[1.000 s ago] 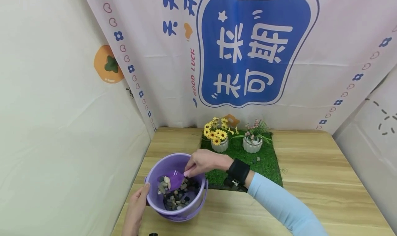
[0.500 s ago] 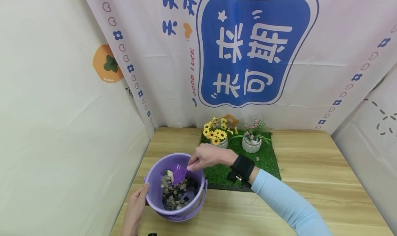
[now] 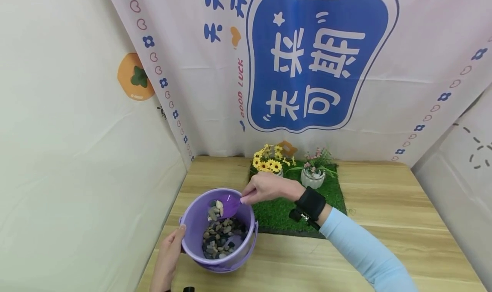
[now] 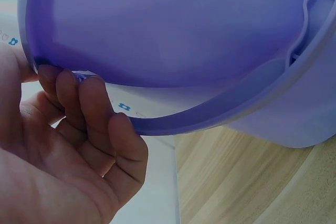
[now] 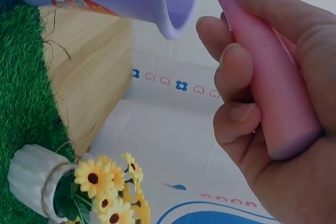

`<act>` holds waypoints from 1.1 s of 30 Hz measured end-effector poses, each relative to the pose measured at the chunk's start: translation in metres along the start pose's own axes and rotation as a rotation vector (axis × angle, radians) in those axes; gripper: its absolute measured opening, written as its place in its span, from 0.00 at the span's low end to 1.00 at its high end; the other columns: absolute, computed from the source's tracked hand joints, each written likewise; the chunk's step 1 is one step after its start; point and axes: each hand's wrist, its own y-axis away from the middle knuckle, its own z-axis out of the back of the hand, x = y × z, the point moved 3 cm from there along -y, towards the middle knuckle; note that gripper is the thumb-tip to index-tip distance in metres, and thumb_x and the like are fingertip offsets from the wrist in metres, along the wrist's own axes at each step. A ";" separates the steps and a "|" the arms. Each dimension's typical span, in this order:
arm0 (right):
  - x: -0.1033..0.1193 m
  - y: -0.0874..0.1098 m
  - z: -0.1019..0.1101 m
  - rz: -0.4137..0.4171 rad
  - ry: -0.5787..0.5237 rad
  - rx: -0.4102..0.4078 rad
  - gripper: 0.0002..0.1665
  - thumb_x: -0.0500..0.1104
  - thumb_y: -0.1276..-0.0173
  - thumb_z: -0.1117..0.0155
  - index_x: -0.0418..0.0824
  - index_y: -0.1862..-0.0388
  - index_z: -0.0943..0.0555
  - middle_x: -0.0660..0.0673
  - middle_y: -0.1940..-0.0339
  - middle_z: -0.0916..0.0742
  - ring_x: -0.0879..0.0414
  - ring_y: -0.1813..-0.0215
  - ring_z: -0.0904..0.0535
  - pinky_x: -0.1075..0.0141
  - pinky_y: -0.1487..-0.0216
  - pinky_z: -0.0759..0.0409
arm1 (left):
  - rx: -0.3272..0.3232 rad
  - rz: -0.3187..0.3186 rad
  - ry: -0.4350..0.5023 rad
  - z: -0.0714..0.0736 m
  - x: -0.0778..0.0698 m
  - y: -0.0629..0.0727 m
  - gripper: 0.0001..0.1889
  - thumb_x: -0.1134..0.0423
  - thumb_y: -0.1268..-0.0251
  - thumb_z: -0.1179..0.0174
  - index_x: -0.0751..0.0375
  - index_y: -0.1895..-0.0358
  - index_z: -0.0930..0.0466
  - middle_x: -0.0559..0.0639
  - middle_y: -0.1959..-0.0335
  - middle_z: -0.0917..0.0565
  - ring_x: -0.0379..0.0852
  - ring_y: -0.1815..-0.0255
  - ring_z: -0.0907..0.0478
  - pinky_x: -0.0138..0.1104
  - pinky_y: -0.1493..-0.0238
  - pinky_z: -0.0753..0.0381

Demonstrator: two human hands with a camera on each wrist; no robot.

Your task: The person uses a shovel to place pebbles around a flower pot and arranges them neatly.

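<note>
My left hand (image 3: 168,251) holds the purple plastic bucket (image 3: 195,230) at its left edge. In the left wrist view its fingers (image 4: 97,108) curl under the bucket's rim, close to the hanging bail handle (image 4: 199,118). My right hand (image 3: 272,186) grips the pink handle (image 5: 273,82) of a small toy shovel, whose translucent purple blade (image 3: 230,206) slants down toward the bucket's inside. Several pebbles (image 3: 214,211) in grey and cream show at the blade's front left end. Many darker pebbles (image 3: 219,236) cover part of the bucket's bottom.
Behind the right hand lies a green turf mat (image 3: 278,221) on the wooden table (image 3: 369,249). A pot of yellow flowers (image 3: 269,162) and a white pot with pink flowers (image 3: 312,179) stand on it. A printed cloth (image 3: 384,125) hangs at the back.
The right hand has risen and moved back and to the right, lifting the shovel and its pebbles higher inside the bucket. The left hand stays on the rim.
</note>
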 end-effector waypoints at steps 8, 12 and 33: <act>-0.003 0.010 0.004 -0.036 -0.023 -0.006 0.12 0.51 0.30 0.35 0.50 0.55 0.11 0.58 0.68 0.10 0.69 0.81 0.27 0.75 0.73 0.32 | 0.004 -0.002 -0.009 0.000 0.000 0.000 0.31 0.40 0.25 0.55 0.68 0.50 0.20 0.58 0.66 0.13 0.48 0.67 0.19 0.35 0.58 0.28; -0.005 0.016 0.008 -0.071 -0.026 -0.019 0.12 0.52 0.30 0.36 0.51 0.56 0.11 0.59 0.68 0.10 0.69 0.80 0.26 0.74 0.72 0.31 | 0.009 -0.002 -0.004 -0.001 0.000 0.000 0.31 0.40 0.25 0.55 0.68 0.51 0.20 0.58 0.68 0.13 0.48 0.67 0.19 0.34 0.59 0.28; -0.028 0.049 0.015 -0.118 -0.064 -0.065 0.11 0.51 0.28 0.39 0.51 0.55 0.12 0.59 0.75 0.14 0.67 0.82 0.35 0.73 0.73 0.37 | 0.001 0.002 -0.014 0.001 0.002 -0.001 0.31 0.39 0.25 0.54 0.69 0.55 0.19 0.55 0.71 0.15 0.42 0.71 0.22 0.33 0.60 0.29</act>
